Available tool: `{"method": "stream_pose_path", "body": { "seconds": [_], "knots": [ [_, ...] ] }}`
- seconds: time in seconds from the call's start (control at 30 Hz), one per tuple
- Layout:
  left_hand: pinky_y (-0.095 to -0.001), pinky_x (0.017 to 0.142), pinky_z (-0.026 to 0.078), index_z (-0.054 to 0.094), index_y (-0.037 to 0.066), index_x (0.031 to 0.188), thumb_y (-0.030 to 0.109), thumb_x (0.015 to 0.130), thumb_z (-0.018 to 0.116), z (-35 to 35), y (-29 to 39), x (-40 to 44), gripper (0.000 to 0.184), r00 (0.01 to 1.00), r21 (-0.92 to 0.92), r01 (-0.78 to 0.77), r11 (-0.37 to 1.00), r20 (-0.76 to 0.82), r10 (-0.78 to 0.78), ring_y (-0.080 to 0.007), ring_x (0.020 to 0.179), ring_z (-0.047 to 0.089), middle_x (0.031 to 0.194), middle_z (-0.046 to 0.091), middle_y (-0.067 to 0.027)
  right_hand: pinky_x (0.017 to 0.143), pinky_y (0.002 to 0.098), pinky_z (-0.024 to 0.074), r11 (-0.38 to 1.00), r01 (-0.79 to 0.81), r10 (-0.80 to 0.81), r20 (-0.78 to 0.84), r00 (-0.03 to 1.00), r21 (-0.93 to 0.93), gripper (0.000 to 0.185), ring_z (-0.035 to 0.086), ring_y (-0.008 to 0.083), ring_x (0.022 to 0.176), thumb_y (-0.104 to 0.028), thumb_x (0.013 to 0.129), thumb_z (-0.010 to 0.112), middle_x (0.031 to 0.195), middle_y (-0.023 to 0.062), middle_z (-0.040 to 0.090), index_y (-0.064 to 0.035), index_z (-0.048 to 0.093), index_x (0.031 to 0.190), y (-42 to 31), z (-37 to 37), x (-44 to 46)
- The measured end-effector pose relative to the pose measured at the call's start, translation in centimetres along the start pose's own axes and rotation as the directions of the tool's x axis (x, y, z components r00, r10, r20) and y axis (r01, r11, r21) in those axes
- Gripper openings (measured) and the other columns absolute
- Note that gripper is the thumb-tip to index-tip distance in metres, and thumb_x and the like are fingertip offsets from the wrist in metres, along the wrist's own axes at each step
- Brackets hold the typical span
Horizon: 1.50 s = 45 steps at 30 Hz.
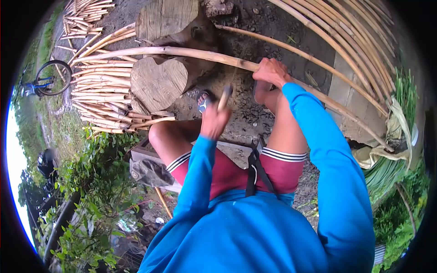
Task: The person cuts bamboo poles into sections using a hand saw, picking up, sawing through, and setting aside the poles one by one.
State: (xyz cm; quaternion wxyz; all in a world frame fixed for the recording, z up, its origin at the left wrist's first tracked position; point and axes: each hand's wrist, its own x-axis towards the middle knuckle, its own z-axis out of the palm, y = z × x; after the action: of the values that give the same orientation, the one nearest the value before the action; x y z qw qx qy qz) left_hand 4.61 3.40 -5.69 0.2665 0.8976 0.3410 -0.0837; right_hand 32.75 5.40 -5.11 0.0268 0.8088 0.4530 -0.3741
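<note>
My right hand (272, 73) is wrapped round a long bamboo pole (195, 52), which slants past my knee to the lower right. The pole's far part lies across the gap between two cut wood stumps, an upper stump (166, 20) and a lower stump (159, 84). In front of my left knee, my left hand (215, 122) is closed on a short wooden-handled tool (224, 99). Its dark end points up, slightly blurred, and I cannot tell its kind. The tool appears apart from the pole.
Cut bamboo pieces (102, 91) are piled left of the stumps. Several long poles (346, 41) lean at the upper right, beside a pale cloth (400, 132). A bicycle (52, 79) stands far left; a leafy shrub (86, 182) grows near my left side.
</note>
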Motion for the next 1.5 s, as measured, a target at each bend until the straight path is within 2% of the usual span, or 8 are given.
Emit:
{"method": "stream_pose_path", "body": {
  "seconds": [0.03, 0.23, 0.5, 0.63, 0.77, 0.9, 1.17, 1.5],
  "knots": [
    [-0.0464, 0.069, 0.050, 0.066, 0.000, 0.092, 0.020, 0.080, 0.062, -1.6, 2.6, -4.2, 0.024, 0.903, -0.670, 0.338, 0.660, 0.034, -0.428, -0.0404, 0.077, 0.066, 0.078, 0.065, -0.0264, 0.097, 0.0455, 0.0494, 1.000, -0.004, 0.004, 0.013, 1.000, 0.000, 0.044, 0.062, 0.0419, 0.111, -0.030, 0.073, 0.061, 0.113, 0.0260, 0.066, -0.0036, 0.071, 0.106, 0.3, 0.4, 0.4],
    [-0.0341, 0.056, 0.043, 0.057, -0.002, 0.085, 0.015, 0.076, 0.065, -3.9, 5.6, -11.7, 0.020, 0.915, -0.843, 0.192, 0.502, -0.032, -0.403, -0.0180, 0.055, 0.047, 0.061, 0.052, -0.0099, 0.093, 0.0452, 0.0518, 0.999, 0.025, -0.030, 0.117, 0.993, 0.044, 0.042, 0.064, 0.0413, 0.105, -0.028, 0.068, 0.064, 0.111, 0.0245, 0.067, -0.0054, 0.073, 0.101, 1.0, 0.7, 1.0],
    [-0.0275, 0.059, 0.048, 0.061, -0.002, 0.092, 0.010, 0.082, 0.064, -5.9, 3.3, -6.0, 0.016, 0.810, -0.809, -0.034, 0.587, -0.366, -0.458, -0.0105, 0.061, 0.055, 0.070, 0.061, -0.0062, 0.086, 0.0524, 0.0529, 0.986, 0.169, -0.165, -0.254, 0.953, -0.009, 0.036, 0.065, 0.0449, 0.096, -0.033, 0.075, 0.067, 0.100, 0.0249, 0.068, -0.0041, 0.066, 0.097, 0.4, 2.5, -1.4],
    [-0.0241, 0.067, 0.047, 0.061, -0.003, 0.100, 0.017, 0.084, 0.065, -6.9, 2.3, -6.3, 0.026, 0.785, -0.776, -0.082, 0.626, -0.437, -0.439, -0.0088, 0.073, 0.054, 0.080, 0.060, -0.0021, 0.070, 0.0487, 0.0515, 0.899, 0.391, -0.408, 0.054, 0.911, 0.195, 0.048, 0.066, 0.0401, 0.081, -0.047, 0.075, 0.068, 0.086, 0.0220, 0.068, -0.0031, 0.062, 0.093, 1.8, 0.6, 0.1],
    [-0.0224, 0.060, 0.043, 0.061, -0.001, 0.097, 0.020, 0.085, 0.063, -5.6, 0.9, -6.0, 0.025, 0.841, -0.834, -0.047, 0.550, -0.331, -0.429, -0.0071, 0.066, 0.052, 0.075, 0.059, -0.0017, 0.053, 0.0273, 0.0371, 0.743, -0.133, -0.224, 0.430, 0.874, 0.655, 0.042, 0.047, 0.0108, 0.060, -0.050, 0.074, 0.071, 0.070, -0.0009, 0.052, -0.0104, 0.057, 0.079, 1.3, -2.0, -1.5],
    [-0.0297, 0.057, 0.045, 0.060, 0.002, 0.088, 0.014, 0.079, 0.061, -3.5, 1.6, -5.2, 0.015, 0.850, -0.938, 0.151, 0.312, -0.038, -0.526, -0.0148, 0.060, 0.055, 0.070, 0.058, -0.0065, 0.053, 0.0243, 0.0351, 0.737, -0.163, -0.241, 0.481, 0.843, 0.656, 0.038, 0.045, 0.0077, 0.061, -0.051, 0.074, 0.071, 0.074, -0.0039, 0.054, -0.0169, 0.064, 0.088, 1.6, -1.5, -0.9],
    [-0.0341, 0.058, 0.042, 0.057, 0.001, 0.092, 0.022, 0.084, 0.065, -0.5, 1.8, -3.3, 0.024, 0.879, -0.853, 0.235, 0.466, -0.017, -0.476, -0.0153, 0.063, 0.050, 0.068, 0.052, -0.0094, 0.053, 0.0270, 0.0385, 0.639, 0.471, -0.576, -0.028, 0.817, 0.608, 0.047, 0.049, 0.0120, 0.061, -0.059, 0.079, 0.065, 0.073, -0.0005, 0.054, -0.0119, 0.064, 0.085, 3.3, 1.7, 2.0],
    [-0.0411, 0.059, 0.042, 0.053, 0.002, 0.092, 0.032, 0.092, 0.062, -0.9, 1.7, -1.6, 0.032, 0.902, -0.826, 0.231, 0.515, -0.017, -0.432, -0.0254, 0.062, 0.055, 0.069, 0.057, -0.0170, 0.046, 0.0310, 0.0354, 0.862, -0.012, -0.189, 0.343, 0.920, 0.507, 0.074, 0.046, 0.0146, 0.049, -0.082, 0.077, 0.048, 0.059, 0.0015, 0.045, -0.0092, 0.053, 0.069, 0.2, -0.7, 1.1]
  ]
}}
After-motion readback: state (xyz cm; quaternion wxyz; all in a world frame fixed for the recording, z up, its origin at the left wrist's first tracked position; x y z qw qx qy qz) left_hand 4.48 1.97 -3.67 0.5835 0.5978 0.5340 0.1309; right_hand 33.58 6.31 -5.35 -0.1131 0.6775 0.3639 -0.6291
